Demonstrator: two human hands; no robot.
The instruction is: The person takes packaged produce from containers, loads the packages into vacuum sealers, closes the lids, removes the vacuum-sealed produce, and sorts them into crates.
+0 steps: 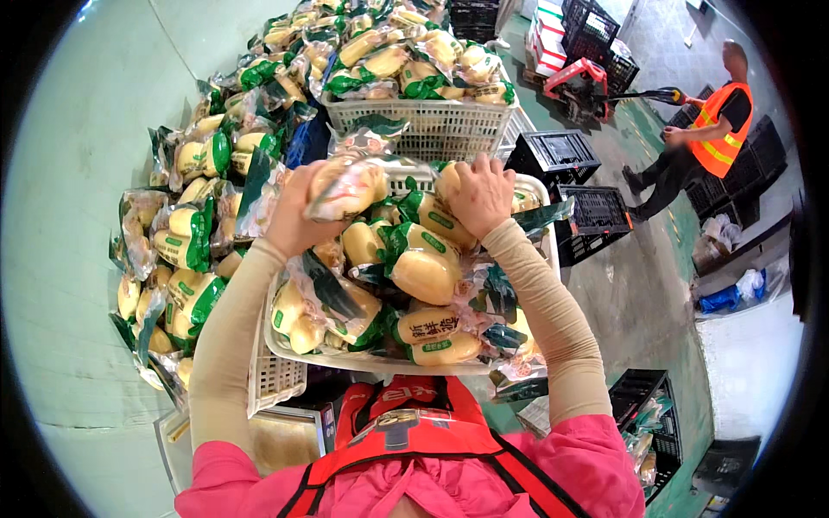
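Both hands [389, 203] grip bagged buns [345, 186] over a basket [281, 345].

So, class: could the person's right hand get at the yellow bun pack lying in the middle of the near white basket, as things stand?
Probably yes. The right hand rests on packs at the basket's far rim, and the bun pack lies uncovered on top just below it. The left hand holds another pack to the side.

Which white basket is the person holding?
The near basket, right in front of the chest: both hands, left and right, are over its bread packs. The far basket sits untouched behind it.
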